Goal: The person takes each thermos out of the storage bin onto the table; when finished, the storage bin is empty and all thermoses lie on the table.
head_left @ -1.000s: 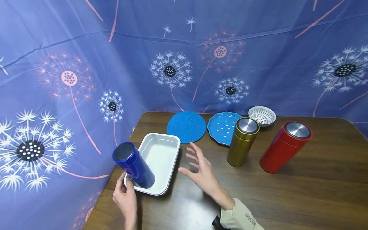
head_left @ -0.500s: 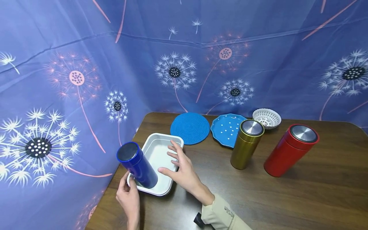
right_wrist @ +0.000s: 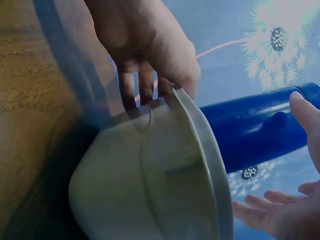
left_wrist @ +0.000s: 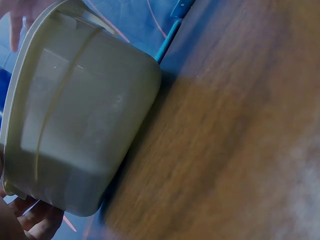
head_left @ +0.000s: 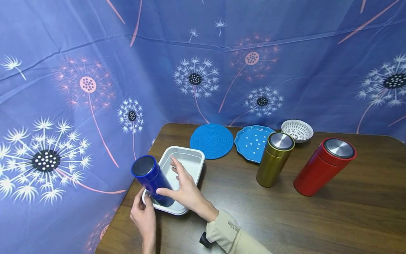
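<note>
A blue thermos bottle [head_left: 148,175] with a dark lid stands, looking tilted in the head view, inside a white rectangular basin [head_left: 197,158] at the table's left side. My left hand [head_left: 144,215] grips the basin's near-left corner, thumb over the rim and fingers under it. Beside the bottle, my right hand [head_left: 188,195] is spread over the basin. Its thumb crosses in front of the bottle in the head view. From the right wrist, the thumb shows near the lid end of the bottle [right_wrist: 250,130], the other fingers apart from it; thumb contact is unclear.
To the right stand a gold thermos bottle [head_left: 273,164] and a red thermos bottle [head_left: 321,169]. Along the back of the wooden table [head_left: 358,201] lie a blue round placemat [head_left: 211,141], a dotted blue plate [head_left: 250,141] and a white openwork bowl [head_left: 298,131]. A patterned cloth [head_left: 222,88] hangs behind.
My right hand has moved left from beside the basin to over it, close to the blue thermos bottle. The left hand keeps its grip on the corner. The head view has shifted slightly.
</note>
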A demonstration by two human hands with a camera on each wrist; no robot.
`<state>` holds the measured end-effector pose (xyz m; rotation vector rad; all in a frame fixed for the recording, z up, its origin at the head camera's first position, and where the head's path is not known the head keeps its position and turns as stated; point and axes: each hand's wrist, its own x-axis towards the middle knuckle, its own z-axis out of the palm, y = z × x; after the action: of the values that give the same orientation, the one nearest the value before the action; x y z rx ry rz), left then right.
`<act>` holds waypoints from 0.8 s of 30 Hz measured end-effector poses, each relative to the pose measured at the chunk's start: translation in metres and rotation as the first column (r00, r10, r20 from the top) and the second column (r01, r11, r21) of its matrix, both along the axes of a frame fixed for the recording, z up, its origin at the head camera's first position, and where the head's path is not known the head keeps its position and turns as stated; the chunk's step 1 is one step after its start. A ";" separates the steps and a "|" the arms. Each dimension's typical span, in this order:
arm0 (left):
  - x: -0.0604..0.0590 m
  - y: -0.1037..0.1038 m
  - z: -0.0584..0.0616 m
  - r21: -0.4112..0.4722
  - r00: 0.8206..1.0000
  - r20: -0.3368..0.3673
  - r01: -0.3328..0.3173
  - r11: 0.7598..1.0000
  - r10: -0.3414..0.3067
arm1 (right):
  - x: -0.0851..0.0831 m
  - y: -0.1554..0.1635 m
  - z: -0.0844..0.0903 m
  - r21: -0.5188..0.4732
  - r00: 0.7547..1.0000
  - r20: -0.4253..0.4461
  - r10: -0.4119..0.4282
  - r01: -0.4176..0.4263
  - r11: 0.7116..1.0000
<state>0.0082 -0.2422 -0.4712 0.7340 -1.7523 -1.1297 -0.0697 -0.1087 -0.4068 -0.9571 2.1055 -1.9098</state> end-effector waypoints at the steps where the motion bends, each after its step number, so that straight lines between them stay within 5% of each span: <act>1: 0.000 0.000 -0.001 0.001 1.000 -0.002 0.001 1.000 -0.001 | 0.000 -0.003 0.000 0.012 1.000 -0.010 0.002 -0.002 1.000; 10: 0.001 -0.001 -0.002 -0.032 1.000 0.015 -0.004 0.999 0.004 | 0.002 -0.021 -0.002 0.075 0.991 -0.129 0.019 -0.009 0.997; 17: 0.005 0.019 0.033 -0.026 1.000 0.019 0.024 0.999 -0.023 | 0.002 -0.026 -0.009 0.035 0.989 -0.144 0.028 -0.023 0.999; 24: 0.005 0.020 0.033 -0.017 1.000 0.000 0.023 1.000 -0.023 | 0.003 -0.027 -0.009 0.039 0.983 -0.183 -0.013 0.021 0.999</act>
<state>0.0134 -0.2224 -0.4382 0.7046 -1.7724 -1.1292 -0.0670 -0.1356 -0.4163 -1.1499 2.2484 -1.8432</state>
